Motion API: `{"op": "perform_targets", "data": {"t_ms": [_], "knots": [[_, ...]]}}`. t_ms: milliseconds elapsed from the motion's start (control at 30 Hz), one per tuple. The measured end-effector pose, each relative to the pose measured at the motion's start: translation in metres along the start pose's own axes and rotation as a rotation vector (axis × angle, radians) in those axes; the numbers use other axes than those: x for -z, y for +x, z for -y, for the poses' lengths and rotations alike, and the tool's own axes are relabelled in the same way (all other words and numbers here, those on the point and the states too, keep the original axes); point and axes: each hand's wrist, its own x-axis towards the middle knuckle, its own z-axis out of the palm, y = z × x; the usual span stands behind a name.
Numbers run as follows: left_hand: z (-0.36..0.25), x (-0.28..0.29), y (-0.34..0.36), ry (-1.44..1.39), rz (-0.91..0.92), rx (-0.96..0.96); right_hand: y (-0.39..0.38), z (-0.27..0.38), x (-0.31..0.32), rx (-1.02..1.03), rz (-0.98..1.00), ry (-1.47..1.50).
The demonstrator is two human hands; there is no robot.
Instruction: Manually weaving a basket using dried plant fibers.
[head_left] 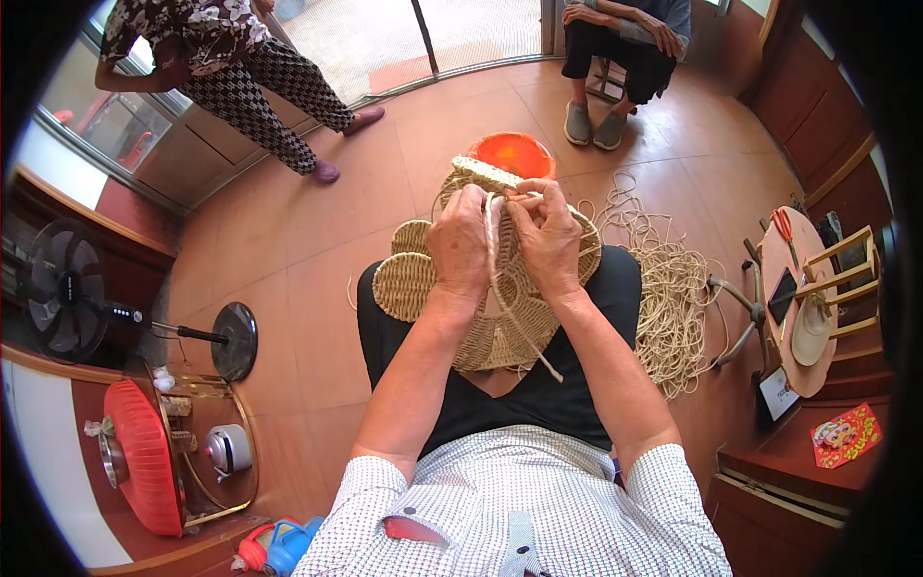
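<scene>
- The woven cord piece (486, 344) is rested across the lap (608, 303).
- Its upper part is gripped by 2 closed hands, left hand (460, 242) and right hand (548, 242) (exact strands pinched cannot be told).
- Loose cord (663, 313) is heaped at right.

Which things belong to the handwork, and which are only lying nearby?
Belong to the job:
tan woven fibre piece with rounded lobes;
pale twisted cord strand across it;
loose tangled heap of pale cord.

Apparently just around:
black standing fan;
blue handled container;
flat red patterned sheet.
</scene>
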Motion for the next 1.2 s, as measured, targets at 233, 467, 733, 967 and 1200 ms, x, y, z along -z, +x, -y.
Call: {"op": "perform_targets", "data": {"t_ms": [233, 467, 733, 967, 1200], "knots": [[-0.013, 0.001, -0.01, -0.172, 0.163, 0.141, -0.001, 0.009, 0.005, -0.061, -0.01, -0.021], [-0.008, 0.013, 0.001, -0.42, 0.493, 0.352, -0.006, 0.018, 0.006, -0.118, -0.055, 0.02], [-0.004, 0.015, 0.0, -0.718, 0.591, 0.475, -0.007, 0.012, -0.005, -0.407, -0.065, 0.607], [-0.011, 0.027, -0.008, -0.496, 0.391, 0.375, -0.013, 0.016, 0.001, -0.444, -0.214, 0.78], [-0.021, 0.013, -0.008, -0.453, 0.184, -0.112, 0.0, 0.056, 0.036, -0.331, -0.014, 0.541]]}}
